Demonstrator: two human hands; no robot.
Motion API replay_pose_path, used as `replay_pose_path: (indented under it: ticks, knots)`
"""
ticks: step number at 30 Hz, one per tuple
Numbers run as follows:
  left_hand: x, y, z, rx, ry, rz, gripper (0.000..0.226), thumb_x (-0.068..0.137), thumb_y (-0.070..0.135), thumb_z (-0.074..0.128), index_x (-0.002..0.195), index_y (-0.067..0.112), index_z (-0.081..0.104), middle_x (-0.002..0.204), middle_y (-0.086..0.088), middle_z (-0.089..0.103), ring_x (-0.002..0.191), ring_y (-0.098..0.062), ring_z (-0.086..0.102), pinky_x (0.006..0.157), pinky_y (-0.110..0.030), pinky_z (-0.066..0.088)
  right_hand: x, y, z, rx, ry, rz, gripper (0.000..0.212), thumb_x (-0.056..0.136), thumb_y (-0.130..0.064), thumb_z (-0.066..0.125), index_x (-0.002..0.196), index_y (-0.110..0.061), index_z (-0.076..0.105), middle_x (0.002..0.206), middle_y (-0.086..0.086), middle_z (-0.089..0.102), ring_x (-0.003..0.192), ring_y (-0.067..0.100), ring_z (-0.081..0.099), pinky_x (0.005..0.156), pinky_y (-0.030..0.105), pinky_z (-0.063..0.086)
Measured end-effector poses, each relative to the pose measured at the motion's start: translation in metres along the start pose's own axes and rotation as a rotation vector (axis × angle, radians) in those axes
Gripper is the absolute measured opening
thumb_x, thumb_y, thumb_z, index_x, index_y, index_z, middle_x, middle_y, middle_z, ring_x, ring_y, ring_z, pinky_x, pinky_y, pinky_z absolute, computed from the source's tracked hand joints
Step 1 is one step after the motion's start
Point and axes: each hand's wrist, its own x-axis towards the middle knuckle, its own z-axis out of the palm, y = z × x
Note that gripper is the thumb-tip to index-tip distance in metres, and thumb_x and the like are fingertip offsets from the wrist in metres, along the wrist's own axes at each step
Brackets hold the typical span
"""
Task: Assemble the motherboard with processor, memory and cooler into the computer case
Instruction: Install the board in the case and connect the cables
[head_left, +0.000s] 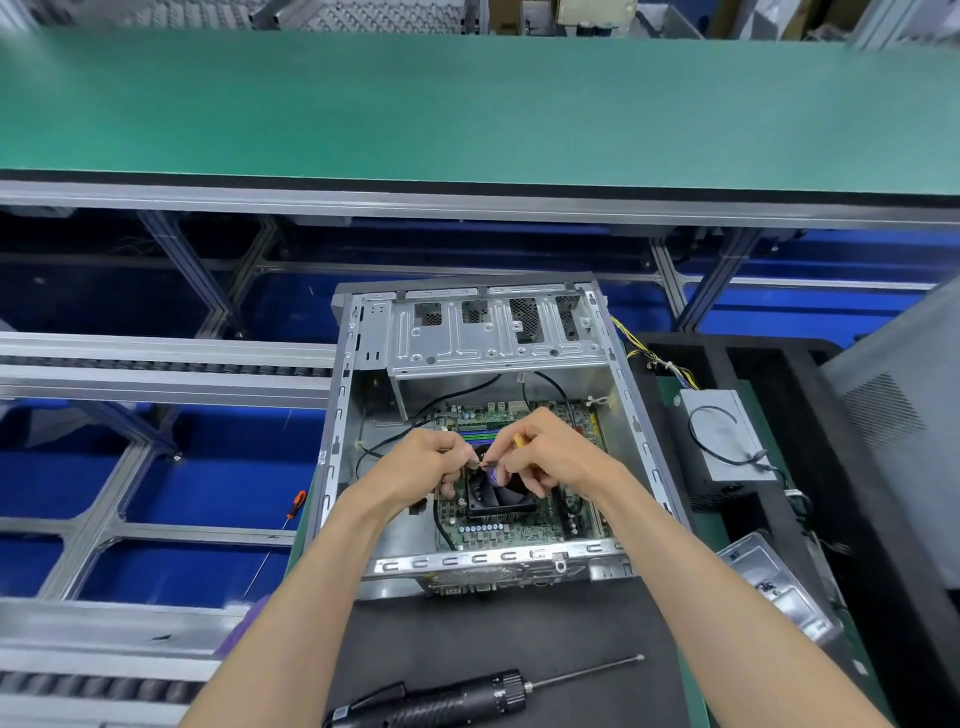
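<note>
The computer case (483, 431) lies open on its side on the dark worktop (467, 639), with the green motherboard (519, 527) seated flat inside it. On the board sits the black cooler (496, 499), its fan partly covered by both hands. The memory (480, 435) shows only as green and blue strips just beyond the knuckles. The processor is hidden under the cooler.

The left hand (428, 462) has its grip curled, fingertips pinching something small and coppery at the cooler's top edge; what it is cannot be made out. The right hand (550, 452) is likewise curled, pinching near the same spot, with a yellow-orange piece (518, 440) poking out above its fingers. Whether that is a tool handle or a connector is unclear. The two grips nearly touch.

Black cables (441, 519) loop across the board, their ends lost under the hands and the drive cage (493, 332).

An electric screwdriver (441, 699) lies on the worktop near the lower edge, its rear cut off by the frame. A grey power supply (722, 436) rests to the right of the case, with a coloured wire bundle (654, 358) running from it. A small orange-handled screwdriver (296, 506) lies to the left of the case.
</note>
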Motion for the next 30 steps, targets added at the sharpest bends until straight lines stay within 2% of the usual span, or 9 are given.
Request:
replay_pose_path:
  ticks: [4, 6, 9, 12, 17, 24, 27, 30]
  knots:
    - [0.001, -0.003, -0.003, 0.029, 0.011, -0.004, 0.025, 0.102, 0.018, 0.054, 0.083, 0.013, 0.07, 0.065, 0.0, 0.056, 0.066, -0.017, 0.054, 0.073, -0.03, 0.045, 0.001, 0.0, 0.002, 0.006, -0.024, 0.012, 0.011, 0.088, 0.007, 0.062, 0.094, 0.007, 0.072, 0.074, 0.017, 0.071, 0.051, 0.022, 0.06, 0.041, 0.022, 0.033]
    - [0.002, -0.004, -0.004, 0.025, -0.001, -0.003, 0.02, 0.095, 0.023, 0.063, 0.078, 0.018, 0.072, 0.066, 0.008, 0.062, 0.067, -0.015, 0.056, 0.074, -0.032, 0.044, 0.002, 0.001, 0.002, -0.018, -0.015, 0.018, 0.01, 0.09, 0.006, 0.063, 0.096, 0.004, 0.071, 0.074, 0.014, 0.072, 0.056, 0.022, 0.064, 0.043, 0.021, 0.037]
    - [0.004, -0.006, -0.005, 0.089, -0.011, 0.021, 0.013, 0.089, 0.024, 0.069, 0.077, 0.023, 0.074, 0.07, 0.002, 0.062, 0.068, -0.017, 0.051, 0.07, -0.035, 0.042, 0.001, 0.002, 0.002, -0.024, -0.025, 0.006, 0.007, 0.091, 0.003, 0.066, 0.094, 0.001, 0.071, 0.075, 0.012, 0.074, 0.061, 0.022, 0.07, 0.044, 0.019, 0.039]
    - [0.006, -0.008, -0.005, 0.158, -0.019, 0.021, 0.013, 0.088, 0.026, 0.067, 0.078, 0.03, 0.074, 0.073, -0.003, 0.057, 0.071, -0.019, 0.046, 0.068, -0.037, 0.039, 0.0, 0.001, 0.002, 0.0, -0.059, -0.005, 0.006, 0.088, 0.003, 0.069, 0.092, 0.0, 0.072, 0.08, 0.015, 0.076, 0.066, 0.024, 0.074, 0.046, 0.02, 0.04]
    - [0.005, -0.008, -0.004, 0.217, -0.043, 0.026, 0.013, 0.087, 0.027, 0.059, 0.081, 0.032, 0.07, 0.081, -0.004, 0.058, 0.078, -0.021, 0.047, 0.073, -0.039, 0.04, 0.0, 0.0, 0.001, 0.044, -0.098, 0.01, 0.014, 0.089, 0.01, 0.062, 0.092, 0.0, 0.071, 0.087, 0.018, 0.077, 0.073, 0.028, 0.077, 0.048, 0.021, 0.041]
    - [0.005, -0.011, -0.003, 0.112, -0.102, 0.097, 0.027, 0.099, 0.012, 0.055, 0.08, 0.029, 0.063, 0.08, 0.006, 0.056, 0.081, -0.021, 0.041, 0.077, -0.038, 0.033, -0.003, 0.002, -0.004, 0.1, -0.1, -0.018, 0.011, 0.09, 0.005, 0.066, 0.097, 0.0, 0.073, 0.094, 0.016, 0.078, 0.08, 0.028, 0.077, 0.051, 0.022, 0.041]
    - [0.007, -0.012, -0.003, 0.104, -0.12, 0.111, 0.029, 0.1, 0.009, 0.054, 0.081, 0.03, 0.063, 0.08, 0.012, 0.058, 0.082, -0.02, 0.042, 0.079, -0.037, 0.033, -0.004, 0.002, -0.006, 0.126, -0.107, -0.036, 0.013, 0.09, 0.002, 0.068, 0.095, -0.006, 0.076, 0.096, 0.016, 0.078, 0.082, 0.028, 0.077, 0.049, 0.02, 0.042]
    - [0.007, -0.014, -0.003, 0.107, -0.131, 0.123, 0.028, 0.1, 0.008, 0.054, 0.082, 0.028, 0.063, 0.082, 0.007, 0.056, 0.083, -0.021, 0.041, 0.08, -0.037, 0.032, -0.005, 0.001, -0.006, 0.134, -0.106, -0.05, 0.017, 0.09, 0.002, 0.069, 0.09, -0.013, 0.078, 0.096, 0.017, 0.078, 0.082, 0.028, 0.077, 0.048, 0.019, 0.042]
